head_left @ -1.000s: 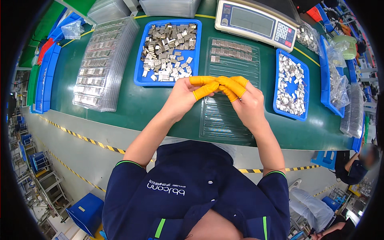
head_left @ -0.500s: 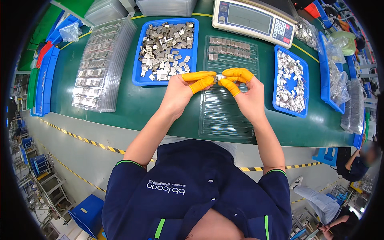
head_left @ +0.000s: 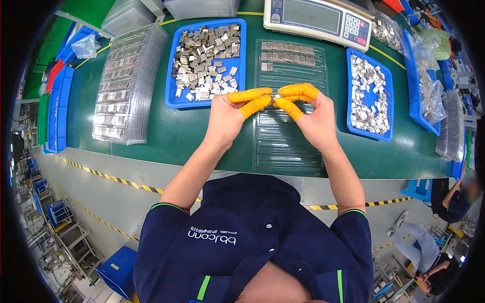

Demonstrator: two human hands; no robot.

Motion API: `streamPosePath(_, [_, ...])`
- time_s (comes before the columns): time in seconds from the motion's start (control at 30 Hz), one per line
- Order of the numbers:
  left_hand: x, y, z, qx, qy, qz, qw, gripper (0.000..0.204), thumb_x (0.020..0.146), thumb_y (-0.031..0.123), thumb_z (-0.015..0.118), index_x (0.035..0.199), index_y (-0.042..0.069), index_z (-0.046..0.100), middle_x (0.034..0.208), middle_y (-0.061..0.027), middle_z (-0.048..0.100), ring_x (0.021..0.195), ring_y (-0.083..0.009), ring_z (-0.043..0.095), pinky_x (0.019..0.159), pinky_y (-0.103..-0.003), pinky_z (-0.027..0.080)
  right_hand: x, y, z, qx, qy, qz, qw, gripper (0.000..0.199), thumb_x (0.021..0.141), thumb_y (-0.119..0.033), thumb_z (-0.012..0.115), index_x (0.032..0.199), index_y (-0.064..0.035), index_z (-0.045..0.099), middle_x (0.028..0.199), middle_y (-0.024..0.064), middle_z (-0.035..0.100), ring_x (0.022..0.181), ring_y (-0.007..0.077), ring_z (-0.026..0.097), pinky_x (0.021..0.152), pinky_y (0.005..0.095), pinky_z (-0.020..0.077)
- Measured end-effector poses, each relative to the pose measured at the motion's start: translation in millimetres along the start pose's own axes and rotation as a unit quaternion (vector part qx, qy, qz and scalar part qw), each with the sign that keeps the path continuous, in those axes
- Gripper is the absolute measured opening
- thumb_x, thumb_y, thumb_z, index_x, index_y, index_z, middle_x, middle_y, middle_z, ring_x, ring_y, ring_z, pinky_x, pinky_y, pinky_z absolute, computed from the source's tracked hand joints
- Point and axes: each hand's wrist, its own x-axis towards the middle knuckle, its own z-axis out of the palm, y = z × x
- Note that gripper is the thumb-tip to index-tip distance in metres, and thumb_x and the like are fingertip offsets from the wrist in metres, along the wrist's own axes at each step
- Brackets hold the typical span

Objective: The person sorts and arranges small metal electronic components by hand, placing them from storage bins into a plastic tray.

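Note:
Over a clear ribbed plastic tray (head_left: pixel 288 136), my two hands meet fingertip to fingertip at a small silver metal part (head_left: pixel 274 96). Yellow finger cots cover the thumbs and forefingers. My left hand (head_left: pixel 226 117) pinches the part's left end, and my right hand (head_left: pixel 317 118) pinches at its right end. Mostly hidden by the fingertips, it may be one piece or two joined. Several flat metal pieces (head_left: pixel 287 48) lie in rows in the far end of the clear tray. Left of it, a blue tray (head_left: pixel 169 93) holds loose metal pieces; a narrower blue tray (head_left: pixel 380 134) on the right holds small white-and-silver pieces.
A tall stack of filled clear trays (head_left: pixel 121 86) stands at the left. The digital scale (head_left: pixel 316 20) sits at the back. Blue bins (head_left: pixel 59 108) line the left edge, with another bin (head_left: pixel 417 96) of bagged parts at the right. People (head_left: pixel 454 202) are beyond the table's right end.
The view has shifted slightly. Both hands keep their pinch at the same spot over the clear tray, and the fingertips have turned a little around the part.

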Motion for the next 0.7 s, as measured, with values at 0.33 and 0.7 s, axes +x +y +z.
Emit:
streamPosePath(0.33, [-2.8, -3.4, -1.1, 0.011, -0.063, 0.029, 0.998, 0.020, 0.075, 0.000, 0.068, 0.093, -0.004, 0.065, 0.095, -0.0127, 0.065, 0.084, -0.0144, 0.062, 0.080, -0.025, 0.049, 4.1, 7.3, -11.5, 0.275, -0.137, 0.184, 0.934, 0.024, 0.069, -0.006, 0.074, 0.092, -0.0010, 0.067, 0.085, 0.0044, 0.066, 0.080, 0.0116, 0.060, 0.074, 0.0235, 0.0475])
streamPosePath(0.7, [7.8, 5.2, -9.2, 0.072, 0.016, 0.070, 0.995, 0.023, 0.083, 0.006, 0.061, 0.103, -0.005, 0.062, 0.093, -0.0120, 0.066, 0.081, -0.0130, 0.062, 0.078, -0.023, 0.049, 31.9, 1.3, -7.1, -0.217, 0.109, -0.134, 0.961, 0.018, 0.070, -0.007, 0.067, 0.088, -0.0095, 0.069, 0.080, 0.0072, 0.064, 0.080, 0.0257, 0.057, 0.087, 0.0353, 0.0405])
